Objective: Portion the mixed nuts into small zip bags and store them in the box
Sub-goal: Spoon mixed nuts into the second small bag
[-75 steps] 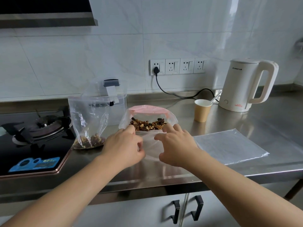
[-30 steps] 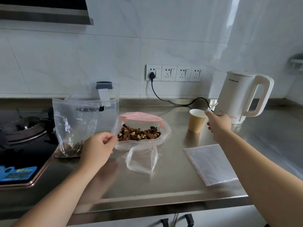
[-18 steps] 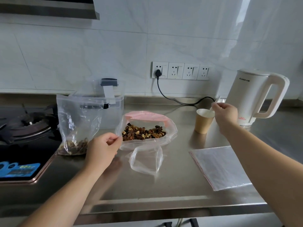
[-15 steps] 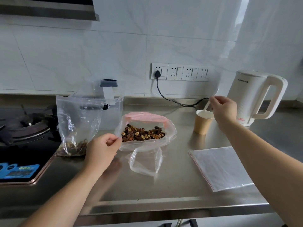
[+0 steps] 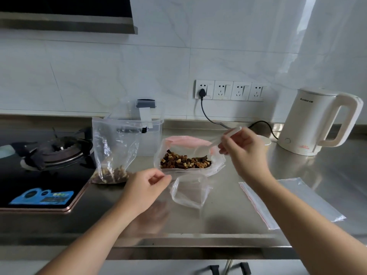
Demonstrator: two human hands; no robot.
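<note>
A large open bag of mixed nuts (image 5: 185,162) sits at the middle of the steel counter. My left hand (image 5: 146,188) pinches the near left edge of that bag. My right hand (image 5: 243,150) holds a white plastic spoon (image 5: 231,133) above the bag's right side. An empty small zip bag (image 5: 189,192) stands open just in front of the nut bag. Another small zip bag (image 5: 114,151) with some nuts at its bottom stands upright to the left. Behind it is a clear storage box (image 5: 151,132) with its lid flipped up.
A stack of flat empty zip bags (image 5: 290,201) lies at the right. A paper cup (image 5: 265,141) and a white kettle (image 5: 315,122) stand behind my right hand. A gas hob (image 5: 45,161) takes up the left. The counter's front edge (image 5: 178,240) is close to me.
My right hand lifted the spoon out of the paper cup and carried it left, over the nut bag. My left hand kept its pinch on the bag's edge.
</note>
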